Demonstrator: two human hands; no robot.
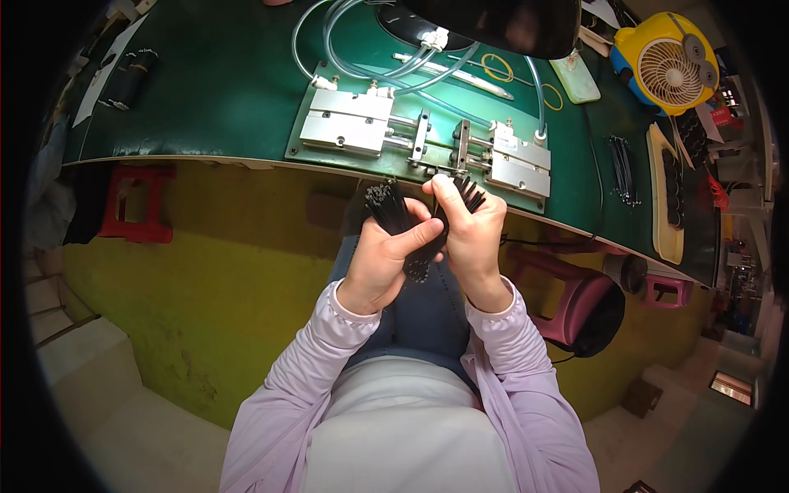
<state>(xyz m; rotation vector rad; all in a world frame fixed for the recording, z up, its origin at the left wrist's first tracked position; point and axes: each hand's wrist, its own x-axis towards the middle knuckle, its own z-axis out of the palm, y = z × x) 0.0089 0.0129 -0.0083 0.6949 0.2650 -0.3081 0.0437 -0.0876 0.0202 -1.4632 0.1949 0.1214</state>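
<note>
My left hand [385,256] is closed around a thick bundle of thin black wires [389,207], whose silvery ends fan out at the top. Beside it, my right hand [466,226] grips more of these dark strands, and their tips stick up past the thumb. Both hands meet in front of the table edge, above my lap. Just beyond them is a pneumatic clamping fixture [343,123] with two silver cylinder blocks facing each other on a metal plate. Its middle jaws [444,156] lie right behind my right thumb.
Clear air hoses [329,41] loop over the fixture. On the green table [222,90] are wire bundles [625,168] at the right, a cream tray [664,197], a yellow fan [670,66] and a pale green phone-shaped item [575,78]. A dark lamp-like shape [509,25] overhangs the back. Stools [567,296] stand below.
</note>
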